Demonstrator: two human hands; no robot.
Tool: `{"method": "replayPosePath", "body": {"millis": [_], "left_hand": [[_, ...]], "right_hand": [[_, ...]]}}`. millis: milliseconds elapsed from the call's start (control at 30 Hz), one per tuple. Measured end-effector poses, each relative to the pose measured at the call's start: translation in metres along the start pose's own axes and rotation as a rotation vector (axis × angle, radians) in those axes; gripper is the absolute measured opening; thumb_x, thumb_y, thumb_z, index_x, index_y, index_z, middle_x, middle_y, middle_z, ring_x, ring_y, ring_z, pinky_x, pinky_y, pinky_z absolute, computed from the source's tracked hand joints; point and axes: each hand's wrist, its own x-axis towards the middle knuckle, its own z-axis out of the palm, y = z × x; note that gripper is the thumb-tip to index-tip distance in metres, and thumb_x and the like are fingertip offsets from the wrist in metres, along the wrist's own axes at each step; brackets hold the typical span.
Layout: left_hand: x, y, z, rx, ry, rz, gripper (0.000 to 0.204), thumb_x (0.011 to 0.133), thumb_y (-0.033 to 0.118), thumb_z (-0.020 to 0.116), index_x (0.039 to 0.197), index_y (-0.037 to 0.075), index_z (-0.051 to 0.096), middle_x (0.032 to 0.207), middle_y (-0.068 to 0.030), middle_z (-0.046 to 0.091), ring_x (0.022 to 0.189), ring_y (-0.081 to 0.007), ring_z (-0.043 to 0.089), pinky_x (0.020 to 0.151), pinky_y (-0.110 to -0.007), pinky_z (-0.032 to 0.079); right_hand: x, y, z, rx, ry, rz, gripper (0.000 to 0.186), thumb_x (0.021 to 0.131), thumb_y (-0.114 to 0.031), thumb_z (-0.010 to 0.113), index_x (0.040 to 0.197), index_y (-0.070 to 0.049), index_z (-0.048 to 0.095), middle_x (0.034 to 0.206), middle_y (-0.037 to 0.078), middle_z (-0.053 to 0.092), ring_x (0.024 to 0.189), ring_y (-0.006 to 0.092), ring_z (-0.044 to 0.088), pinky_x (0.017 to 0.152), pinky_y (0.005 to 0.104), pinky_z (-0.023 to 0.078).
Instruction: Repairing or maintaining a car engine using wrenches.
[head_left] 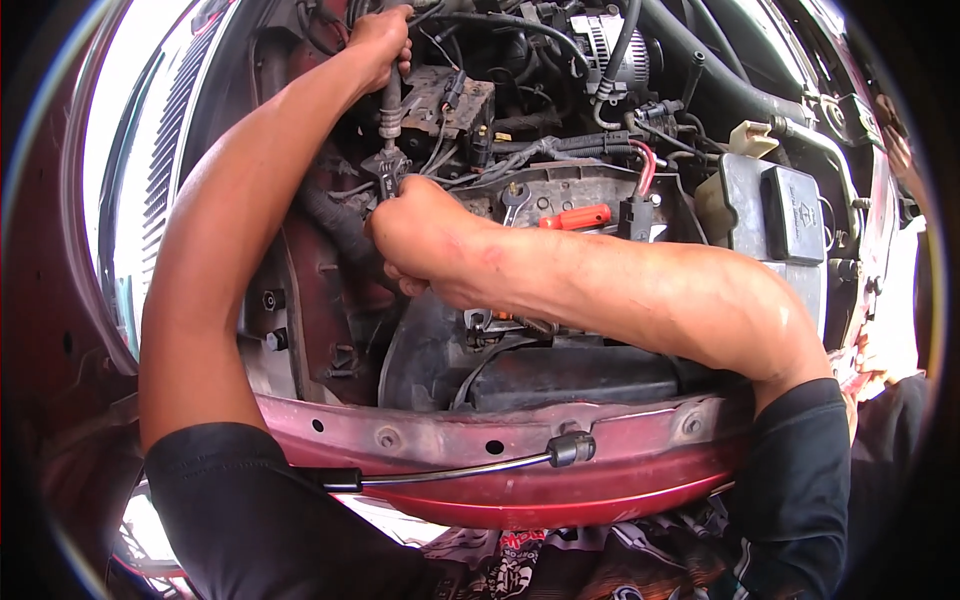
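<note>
My left hand (380, 45) is closed around the upper part of a dark hose (392, 95) at the far left of the engine bay. Lower down, the hose ends in a ribbed metal fitting (390, 125). Around the fitting's lower end sit the jaws of a dark metal jawed hand tool (390, 175); I cannot tell whether it is pliers or a wrench. My right hand (415, 235) wraps round that tool's handle, mostly hiding it. Close to my right forearm lie an open-ended wrench (515, 203) and a red-handled tool (577, 217).
A silver alternator (612, 55) sits at the back. To the right stand a black box (795, 215) and a thick curved hose (700, 65). Red cables (645, 165) rise behind my forearm. A metal strut (455, 473) crosses the red front panel (590, 430). Another person's hand (890, 340) shows at right.
</note>
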Motion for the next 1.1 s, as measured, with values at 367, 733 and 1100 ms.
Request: {"method": "replayPosePath", "body": {"millis": [367, 733, 1100], "left_hand": [[0.004, -0.002, 0.0, -0.037, -0.068, 0.085, 0.027, 0.093, 0.029, 0.053, 0.095, 0.003, 0.053, 0.066, -0.0051, 0.048, 0.052, -0.0134, 0.046, 0.045, -0.031, 0.04], [0.001, -0.004, -0.005, -0.091, -0.069, 0.04, 0.027, 0.094, 0.028, 0.051, 0.106, 0.005, 0.054, 0.066, -0.0037, 0.046, 0.049, -0.0117, 0.042, 0.044, -0.029, 0.038], [-0.01, 0.006, -0.004, -0.067, -0.06, -0.021, 0.024, 0.092, 0.032, 0.053, 0.101, 0.009, 0.054, 0.064, -0.0026, 0.045, 0.046, -0.0104, 0.04, 0.042, -0.029, 0.036]], "right_hand": [[0.025, 0.016, -0.009, 0.06, 0.033, -0.072, 0.013, 0.087, -0.007, 0.048, 0.078, 0.003, 0.051, 0.059, 0.011, 0.05, 0.045, 0.0198, 0.046, 0.04, 0.0344, 0.034], [0.025, -0.02, -0.037, -1.185, -0.087, -0.126, 0.025, 0.081, -0.012, 0.052, 0.082, 0.007, 0.068, 0.072, 0.019, 0.064, 0.054, 0.0264, 0.064, 0.048, 0.0376, 0.05], [0.063, 0.017, -0.154, -1.925, 0.416, -0.752, 0.015, 0.086, -0.011, 0.049, 0.096, -0.003, 0.056, 0.087, 0.016, 0.068, 0.074, 0.0305, 0.069, 0.061, 0.0405, 0.055]]}}
